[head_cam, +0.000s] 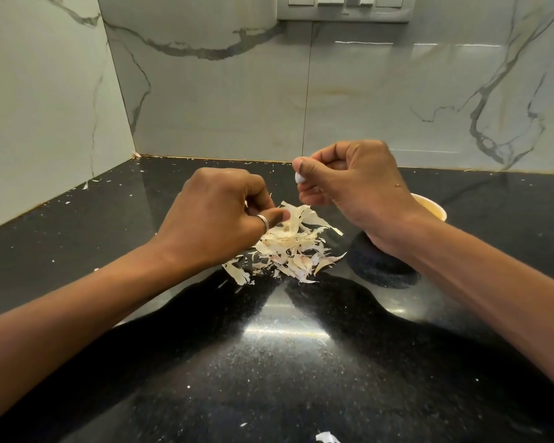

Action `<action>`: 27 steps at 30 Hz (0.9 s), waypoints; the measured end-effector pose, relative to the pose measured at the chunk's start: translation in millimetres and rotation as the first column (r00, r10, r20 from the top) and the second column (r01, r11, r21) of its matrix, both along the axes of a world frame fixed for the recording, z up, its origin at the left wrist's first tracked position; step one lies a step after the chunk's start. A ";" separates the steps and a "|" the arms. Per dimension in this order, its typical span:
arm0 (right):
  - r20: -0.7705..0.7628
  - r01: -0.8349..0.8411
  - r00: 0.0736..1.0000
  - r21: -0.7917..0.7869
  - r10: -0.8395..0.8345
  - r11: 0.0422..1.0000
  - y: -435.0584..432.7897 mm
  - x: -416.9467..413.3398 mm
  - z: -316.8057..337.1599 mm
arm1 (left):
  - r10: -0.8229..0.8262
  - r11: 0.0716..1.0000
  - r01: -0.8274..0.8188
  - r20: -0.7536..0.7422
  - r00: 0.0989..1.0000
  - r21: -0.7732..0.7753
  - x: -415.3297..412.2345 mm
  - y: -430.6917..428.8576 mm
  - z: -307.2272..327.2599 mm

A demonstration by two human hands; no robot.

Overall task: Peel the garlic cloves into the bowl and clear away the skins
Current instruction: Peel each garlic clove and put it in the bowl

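Observation:
A heap of papery garlic skins [288, 247], with a few unpeeled cloves among them, lies on the black counter between my hands. My left hand [215, 215], a ring on one finger, hovers over the heap's left edge and pinches a large piece of skin [293, 219]. My right hand [352, 183] is raised above and right of the heap, its fingers curled round a white peeled clove [299, 178] that shows at the thumb. The yellow bowl [430, 207] stands behind my right wrist, mostly hidden.
A dark round stone [383, 266] sits under my right forearm, right of the skins. Small skin flakes dot the counter [285, 362] along the marble walls, and one lies at the front edge [327, 438]. A switch panel [343, 8] is on the back wall.

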State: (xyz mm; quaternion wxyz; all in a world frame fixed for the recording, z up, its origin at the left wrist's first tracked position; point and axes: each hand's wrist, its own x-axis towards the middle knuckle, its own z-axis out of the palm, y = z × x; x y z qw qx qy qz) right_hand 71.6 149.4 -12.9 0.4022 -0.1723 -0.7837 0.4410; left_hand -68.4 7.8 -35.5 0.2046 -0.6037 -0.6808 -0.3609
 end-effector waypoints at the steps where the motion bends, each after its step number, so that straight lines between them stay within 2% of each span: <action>1: 0.016 -0.007 1.000 0.018 0.006 1.000 -0.7 0.3 -0.6 | 0.013 1.000 -0.013 -0.007 1.000 0.003 -0.4 0.2 -0.4; 4: 0.072 -0.051 0.996 0.009 0.050 0.999 -3.9 -0.6 -3.2 | 0.032 1.000 -0.032 -0.016 0.999 0.000 -1.8 0.8 -2.0; 10: 0.130 -0.109 0.985 -0.071 0.117 0.992 -4.3 0.4 -3.0 | -0.050 0.998 0.052 0.091 0.995 -0.026 2.0 1.0 -1.1; 13: 0.152 -0.132 0.978 -0.087 0.145 0.987 -6.1 1.2 -1.8 | -0.065 0.998 0.063 0.127 0.990 0.020 3.3 0.6 -0.1; 18: 0.118 -0.196 0.970 -0.141 0.213 0.970 -5.3 0.9 -2.1 | -0.055 0.997 0.047 0.120 0.991 0.064 3.0 0.8 0.7; 22: 0.090 -0.265 0.956 -0.151 0.280 0.953 -3.9 -0.1 -4.9 | -0.056 0.997 0.046 0.175 0.983 0.066 3.5 0.6 2.4; 27: 0.038 -0.286 0.955 -0.152 0.295 0.946 -1.5 -1.3 -6.5 | -0.059 0.997 0.048 0.176 0.983 0.065 5.8 -0.5 1.9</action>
